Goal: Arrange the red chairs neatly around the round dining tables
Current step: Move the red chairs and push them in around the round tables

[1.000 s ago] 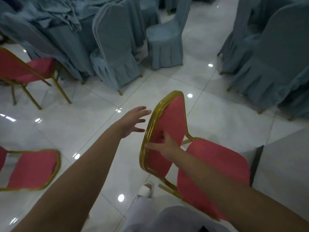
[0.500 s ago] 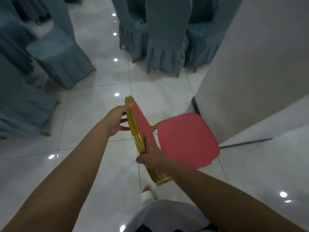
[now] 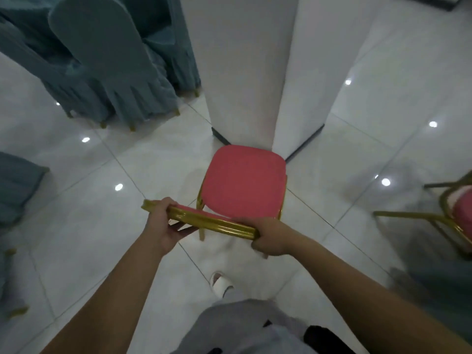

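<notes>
A white square pillar (image 3: 245,72) stands straight ahead of the grip, on the glossy white tile floor (image 3: 76,226). Chairs in grey-blue covers (image 3: 107,60) stand ahead of the grip and to its left, well apart from it. A white slipper (image 3: 221,283) is on the floor near the grip, on the near side.

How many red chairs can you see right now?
2. One red chair, centre, before the white pillar, held by left hand and right hand. A second red chair, cut off at the right edge. Others may be hidden.
</notes>
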The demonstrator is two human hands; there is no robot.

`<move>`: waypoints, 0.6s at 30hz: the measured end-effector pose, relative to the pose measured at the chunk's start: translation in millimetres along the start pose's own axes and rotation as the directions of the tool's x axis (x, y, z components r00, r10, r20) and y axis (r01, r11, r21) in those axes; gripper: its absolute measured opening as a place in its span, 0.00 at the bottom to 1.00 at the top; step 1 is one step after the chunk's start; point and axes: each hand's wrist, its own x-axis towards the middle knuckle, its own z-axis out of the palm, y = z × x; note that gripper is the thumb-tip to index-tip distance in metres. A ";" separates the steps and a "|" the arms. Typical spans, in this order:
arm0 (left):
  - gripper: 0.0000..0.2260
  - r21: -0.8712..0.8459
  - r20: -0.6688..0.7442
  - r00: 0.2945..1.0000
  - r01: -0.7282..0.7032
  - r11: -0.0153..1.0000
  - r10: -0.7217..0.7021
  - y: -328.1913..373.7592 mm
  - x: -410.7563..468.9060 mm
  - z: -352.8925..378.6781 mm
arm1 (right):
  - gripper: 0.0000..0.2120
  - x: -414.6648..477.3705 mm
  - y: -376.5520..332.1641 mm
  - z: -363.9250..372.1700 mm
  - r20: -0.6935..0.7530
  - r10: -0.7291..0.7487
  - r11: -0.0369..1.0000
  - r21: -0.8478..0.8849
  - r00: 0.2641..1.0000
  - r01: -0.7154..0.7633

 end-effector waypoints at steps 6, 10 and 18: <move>0.07 0.101 0.112 0.994 0.002 0.995 -0.014 -36.0 -33.0 39.5 | 0.36 -69.8 37.0 7.3 -0.062 0.087 0.993 0.083 0.994 -0.081; 0.05 0.240 0.176 0.984 -0.011 0.971 -0.032 -53.8 -43.3 66.5 | 0.39 -114.9 49.4 38.2 -0.143 0.148 0.979 0.159 0.979 -0.124; 0.03 0.342 0.241 0.951 0.104 0.934 -0.194 -112.9 -60.2 101.6 | 0.30 -186.1 74.7 63.9 -0.385 0.334 0.937 0.234 0.861 -0.259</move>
